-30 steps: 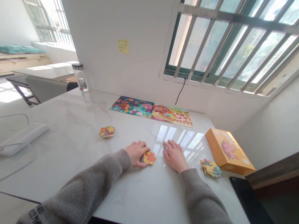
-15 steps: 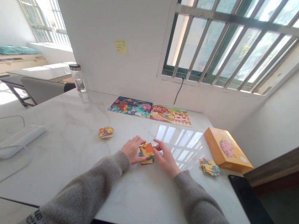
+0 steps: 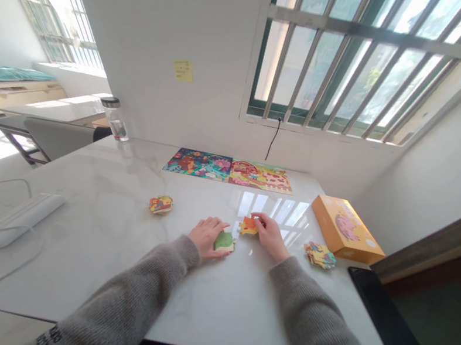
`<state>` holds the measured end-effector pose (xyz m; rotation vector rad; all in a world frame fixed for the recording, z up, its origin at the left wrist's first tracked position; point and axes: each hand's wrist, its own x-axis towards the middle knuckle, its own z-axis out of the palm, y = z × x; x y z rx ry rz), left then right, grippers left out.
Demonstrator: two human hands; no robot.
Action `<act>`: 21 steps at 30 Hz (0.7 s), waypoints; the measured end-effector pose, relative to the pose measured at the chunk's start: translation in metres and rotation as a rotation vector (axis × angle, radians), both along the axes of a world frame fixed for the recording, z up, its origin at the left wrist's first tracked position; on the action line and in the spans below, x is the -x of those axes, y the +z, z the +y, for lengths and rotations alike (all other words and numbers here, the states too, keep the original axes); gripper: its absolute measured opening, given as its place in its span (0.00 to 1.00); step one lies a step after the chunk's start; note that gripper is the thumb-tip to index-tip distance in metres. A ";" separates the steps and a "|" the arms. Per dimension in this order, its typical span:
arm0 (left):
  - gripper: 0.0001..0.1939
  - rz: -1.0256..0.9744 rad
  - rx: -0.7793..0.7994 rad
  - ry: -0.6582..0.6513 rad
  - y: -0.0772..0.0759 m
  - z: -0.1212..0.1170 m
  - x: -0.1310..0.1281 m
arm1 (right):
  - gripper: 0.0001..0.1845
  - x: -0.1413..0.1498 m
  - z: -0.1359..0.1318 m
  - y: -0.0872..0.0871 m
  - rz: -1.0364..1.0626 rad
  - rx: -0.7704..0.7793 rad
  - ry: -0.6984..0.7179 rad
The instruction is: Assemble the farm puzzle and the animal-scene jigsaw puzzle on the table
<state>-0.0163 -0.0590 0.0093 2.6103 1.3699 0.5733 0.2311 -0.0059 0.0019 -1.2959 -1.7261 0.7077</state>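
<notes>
My right hand (image 3: 271, 236) pinches an orange and yellow jigsaw puzzle piece (image 3: 249, 226) just above the table's middle. Closer to me, my left hand (image 3: 207, 237) curls its thumb and fingers around a small stack of puzzle pieces (image 3: 225, 241), the top one green with a pale edge. How many lie under it is hidden. Left of my hands rests a second pile of puzzle pieces (image 3: 161, 204). A third pile (image 3: 320, 255) lies to the right, beside the orange box.
Two colourful picture sheets (image 3: 197, 164) lie along the wall. The orange box (image 3: 348, 229) and a black tablet-like slab (image 3: 387, 314) are at the right. A glass bottle (image 3: 116, 119) stands back left; a power strip (image 3: 17, 220) with cables lies at the left.
My right hand has lifted the orange and yellow piece off the stack and moved it right and slightly away. A green piece now shows on top by my left hand.
</notes>
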 end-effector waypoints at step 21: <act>0.29 0.010 0.065 0.000 -0.008 0.003 0.003 | 0.12 -0.011 -0.007 -0.005 -0.650 -0.131 -0.158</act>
